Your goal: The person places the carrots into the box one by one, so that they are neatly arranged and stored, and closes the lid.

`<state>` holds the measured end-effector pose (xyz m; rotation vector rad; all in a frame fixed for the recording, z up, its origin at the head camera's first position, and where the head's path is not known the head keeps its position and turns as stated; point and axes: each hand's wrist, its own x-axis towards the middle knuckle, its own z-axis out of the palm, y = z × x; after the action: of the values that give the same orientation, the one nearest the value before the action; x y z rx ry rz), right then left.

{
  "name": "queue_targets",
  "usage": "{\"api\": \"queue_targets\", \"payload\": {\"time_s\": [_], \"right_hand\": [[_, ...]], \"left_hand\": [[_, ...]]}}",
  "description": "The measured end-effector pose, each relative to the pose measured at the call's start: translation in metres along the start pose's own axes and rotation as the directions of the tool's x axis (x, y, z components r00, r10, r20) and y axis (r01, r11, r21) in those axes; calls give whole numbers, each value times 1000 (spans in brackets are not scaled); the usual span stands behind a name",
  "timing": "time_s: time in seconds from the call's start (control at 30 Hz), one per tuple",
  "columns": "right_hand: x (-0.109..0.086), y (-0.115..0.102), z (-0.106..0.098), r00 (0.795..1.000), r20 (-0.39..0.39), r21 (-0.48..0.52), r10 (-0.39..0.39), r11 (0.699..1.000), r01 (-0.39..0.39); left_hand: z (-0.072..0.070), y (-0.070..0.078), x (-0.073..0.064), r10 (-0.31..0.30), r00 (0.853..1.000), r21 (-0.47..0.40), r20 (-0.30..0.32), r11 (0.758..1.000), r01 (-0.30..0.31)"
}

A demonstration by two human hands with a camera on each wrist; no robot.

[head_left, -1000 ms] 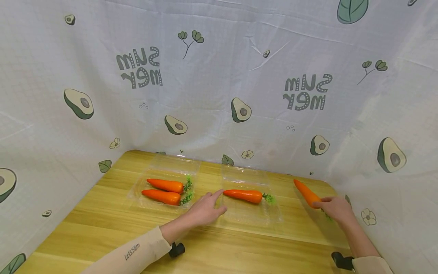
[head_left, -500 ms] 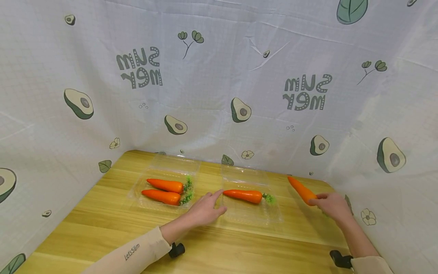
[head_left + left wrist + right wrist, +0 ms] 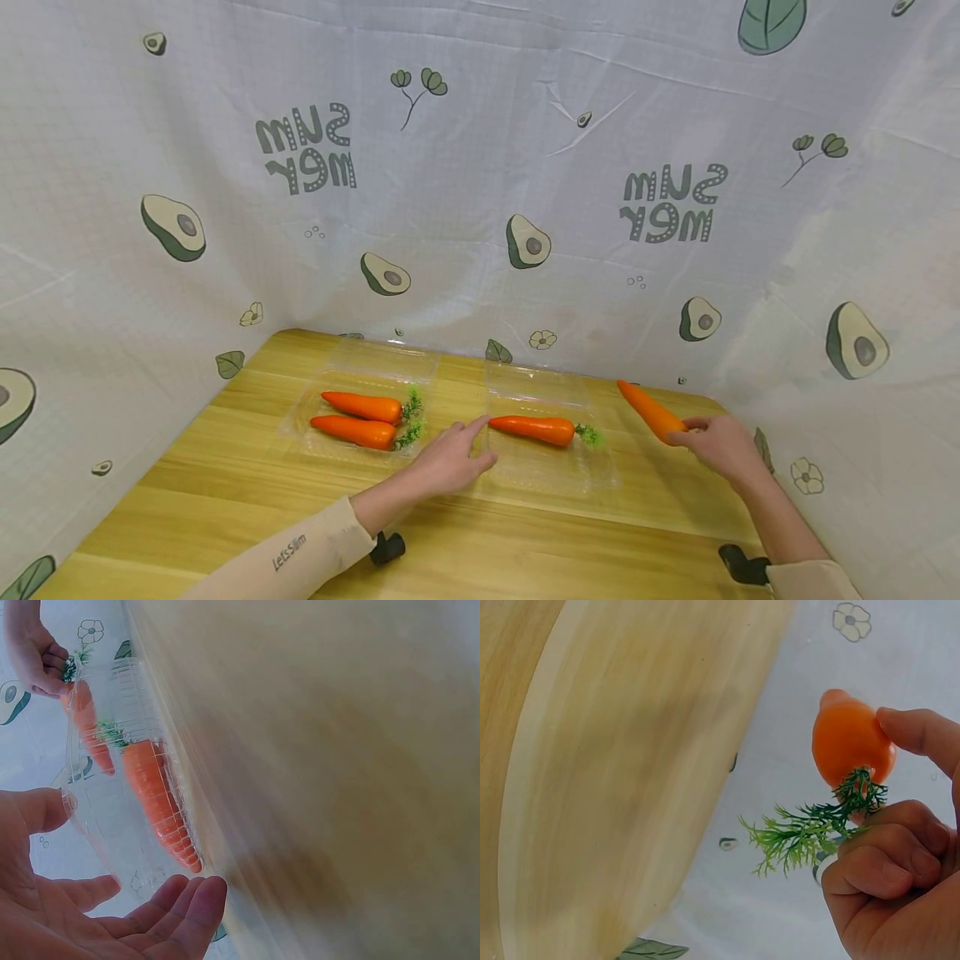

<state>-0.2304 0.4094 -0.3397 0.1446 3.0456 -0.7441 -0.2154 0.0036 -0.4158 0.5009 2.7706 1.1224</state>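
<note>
My right hand [image 3: 723,448] pinches a carrot [image 3: 648,410] by its thick end, thumb on one side. In the right wrist view the green leaves [image 3: 795,829] hang beside the curled lower fingers, and the carrot's tip points away. The carrot is held up over the table, right of a clear plastic box [image 3: 525,477]. In that box, whose lid [image 3: 536,382] lies folded back, rests one carrot [image 3: 536,429]. My left hand [image 3: 450,460] is at the box's left side with loosely extended fingers; in the left wrist view the thumb [image 3: 49,810] meets the rim.
Another clear box [image 3: 307,442], its lid [image 3: 382,358] also folded back, stands to the left and contains two carrots [image 3: 360,429]. A wooden table [image 3: 525,550] bears both boxes. White printed cloth [image 3: 465,167] surrounds the table at the back and sides.
My right hand has carried its carrot leftward and slightly up, nearer the right-hand box. The left hand and both boxes have kept their places.
</note>
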Motion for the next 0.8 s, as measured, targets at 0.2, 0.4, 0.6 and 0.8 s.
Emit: {"api": "queue_targets", "payload": {"time_s": [0.2,0.4,0.6,0.8], "right_hand": [[-2,-5,0,1000,-1,5,0,1000,0],[-3,-13,1,1000,2,5,-27,1000,27],[-5,-21,-2,998,10,-18,-65,998,65],[-6,-28,-3,996,14,-37,-87,995,87]], "left_hand": [[0,0,0,3,1000,0,-1,1000,-3],[0,-1,0,7,1000,-3,-1,1000,-7],[0,0,0,9,1000,-2,-2,1000,-9],[0,0,-1,5,1000,-1,-2,1000,-5]]}}
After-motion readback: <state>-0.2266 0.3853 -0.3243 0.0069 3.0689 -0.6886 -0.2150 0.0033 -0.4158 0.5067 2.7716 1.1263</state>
